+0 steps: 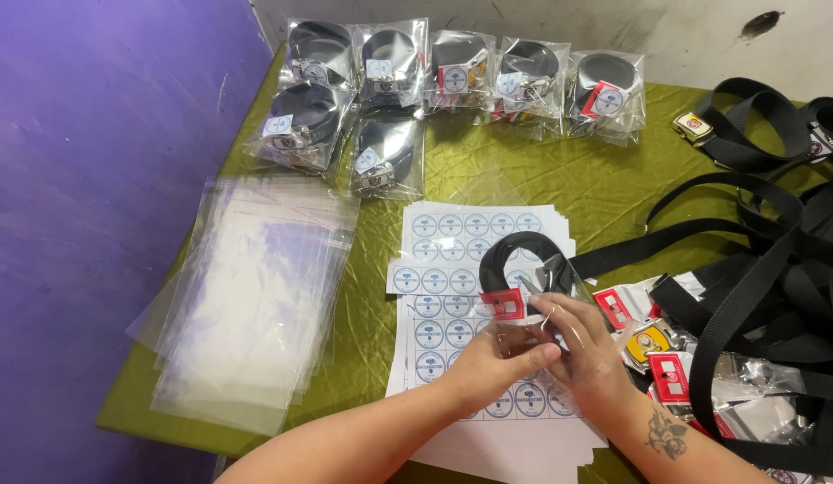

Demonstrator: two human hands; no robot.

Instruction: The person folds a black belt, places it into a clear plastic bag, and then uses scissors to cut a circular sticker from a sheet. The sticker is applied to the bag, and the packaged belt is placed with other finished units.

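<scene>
While both hands, left [502,358] and right [582,345], pinch the bagged belt [522,260] at frame centre, fingers closed, seal flat.

Seven clear plastic bags of coiled black belts [452,76], each bearing a round white-and-blue sticker, lie in two rows at the far end of the green worktop [614,188]. A stack of empty clear plastic sleeves [255,296] lies at left. White sheets of round blue-and-white stickers [452,269] sit mid-worktop, near red rectangular tags [672,376] at right.
</scene>
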